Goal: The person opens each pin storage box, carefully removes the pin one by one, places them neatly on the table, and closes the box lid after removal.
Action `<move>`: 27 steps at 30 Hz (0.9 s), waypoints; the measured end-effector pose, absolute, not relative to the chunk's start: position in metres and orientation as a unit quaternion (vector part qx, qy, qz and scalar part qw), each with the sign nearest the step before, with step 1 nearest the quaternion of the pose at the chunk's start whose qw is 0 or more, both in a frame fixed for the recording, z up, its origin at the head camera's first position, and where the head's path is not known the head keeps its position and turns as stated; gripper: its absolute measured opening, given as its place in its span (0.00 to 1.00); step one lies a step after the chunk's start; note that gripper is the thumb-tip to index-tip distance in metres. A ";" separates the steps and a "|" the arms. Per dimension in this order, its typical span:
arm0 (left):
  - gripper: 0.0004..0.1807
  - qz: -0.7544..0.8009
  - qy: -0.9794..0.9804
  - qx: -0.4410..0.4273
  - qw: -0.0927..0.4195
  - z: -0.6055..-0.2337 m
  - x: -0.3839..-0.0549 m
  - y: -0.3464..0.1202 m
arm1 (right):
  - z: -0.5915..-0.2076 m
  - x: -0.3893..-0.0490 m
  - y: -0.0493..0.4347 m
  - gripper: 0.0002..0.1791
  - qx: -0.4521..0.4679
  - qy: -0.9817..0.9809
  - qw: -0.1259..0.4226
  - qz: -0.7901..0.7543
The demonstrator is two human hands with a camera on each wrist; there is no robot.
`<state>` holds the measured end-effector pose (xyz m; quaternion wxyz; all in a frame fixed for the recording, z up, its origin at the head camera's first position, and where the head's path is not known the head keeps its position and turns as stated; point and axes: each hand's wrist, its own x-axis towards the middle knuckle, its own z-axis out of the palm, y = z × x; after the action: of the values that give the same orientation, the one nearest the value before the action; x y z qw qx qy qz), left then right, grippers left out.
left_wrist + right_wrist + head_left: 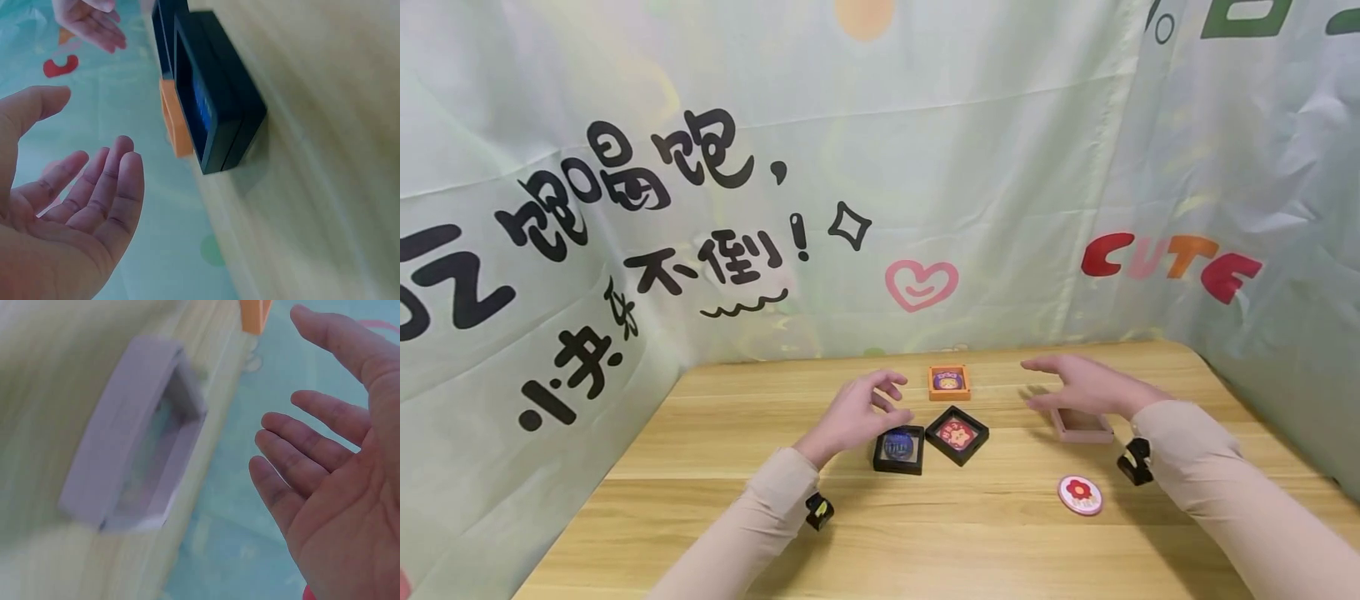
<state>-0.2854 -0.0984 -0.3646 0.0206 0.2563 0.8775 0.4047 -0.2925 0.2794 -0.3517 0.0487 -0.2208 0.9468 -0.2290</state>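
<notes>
My left hand [859,414], fingers loosely bent and holding nothing, is over the left edge of a black square display frame [898,450] with a blue round badge inside. A second black frame [957,435], turned like a diamond, stands beside it with a red badge showing a pale flower. Behind them is an orange frame [949,383] with a purple badge. At the right, my right hand [1093,386] hovers with spread fingers above a dusty-pink frame [134,437] that shows no badge inside; in the head view the hand partly covers it.
A loose round badge [1080,495] with a red flower lies on the wooden table [910,542], in front of the pink frame. Printed cloth [985,208] hangs behind the table and along its sides. Each wrist wears a small black camera [1135,461].
</notes>
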 end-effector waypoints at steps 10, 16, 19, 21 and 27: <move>0.35 0.316 0.921 0.227 0.031 -0.365 -0.323 -0.085 | -0.350 -0.316 0.237 0.41 -0.213 0.950 0.049 -0.223; 0.37 0.276 0.937 0.208 0.040 -0.368 -0.346 -0.073 | -0.354 -0.329 0.219 0.36 -0.214 0.951 0.045 -0.218; 0.39 0.259 0.943 0.205 0.047 -0.369 -0.354 -0.066 | -0.357 -0.335 0.213 0.36 -0.210 0.953 0.047 -0.215; 0.40 0.256 0.943 0.205 0.056 -0.369 -0.357 -0.060 | -0.359 -0.339 0.209 0.36 -0.204 0.954 0.050 -0.212; 0.44 0.244 0.948 0.190 0.076 -0.372 -0.365 -0.045 | -0.363 -0.348 0.192 0.36 -0.192 0.959 0.058 -0.198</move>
<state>-0.3652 -0.0449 -0.3721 0.0763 0.1904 0.9478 0.2441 -0.3482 0.1925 -0.3632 0.0583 -0.1922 0.9594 -0.1982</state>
